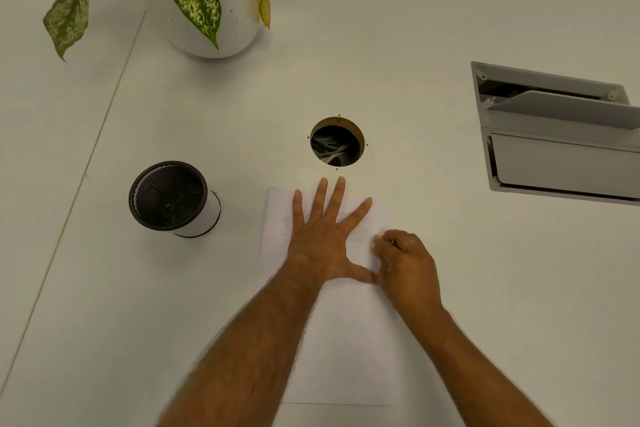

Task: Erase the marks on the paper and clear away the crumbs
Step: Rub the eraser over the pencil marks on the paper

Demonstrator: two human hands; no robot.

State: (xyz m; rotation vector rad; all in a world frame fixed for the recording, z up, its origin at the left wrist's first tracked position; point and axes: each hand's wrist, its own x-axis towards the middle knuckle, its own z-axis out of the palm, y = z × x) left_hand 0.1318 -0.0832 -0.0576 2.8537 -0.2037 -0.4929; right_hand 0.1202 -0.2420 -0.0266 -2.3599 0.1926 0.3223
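Two hands on paper (341, 340): left hand (322, 243) flat, open, pinning; right hand (405, 263) grip closed, contents hidden. Erasing seemingly underway; crumbs indiscernible.

One head view, looking steeply down over the table (450, 28). Close in, both forearms reaching forward from the bottom edge.

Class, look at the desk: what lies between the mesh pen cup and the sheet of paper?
Nothing: in the head view, only bare desk separates the mesh pen cup from the paper.
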